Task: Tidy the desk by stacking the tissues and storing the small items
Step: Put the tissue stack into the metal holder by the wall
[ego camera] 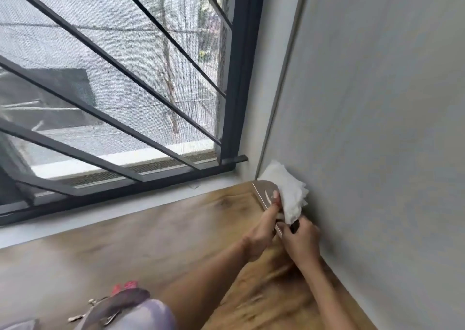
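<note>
A stack of white tissues [286, 191] stands upright in a metal napkin holder [264, 191] in the far right corner of the wooden desk [151, 229], against the grey wall. My left hand [261, 231] pinches the tissues near the holder's front plate, thumb on the metal. My right hand [300, 241] grips the holder's near end, with something dark between its fingers. A purple-grey pouch [130, 309] with metal clips lies at the desk's near edge, partly cut off by the frame.
A barred window [113, 90] with mesh runs along the desk's far side, above a pale sill [125, 209]. The grey wall [377, 128] bounds the desk on the right. A pink item [125, 285] peeks out behind the pouch.
</note>
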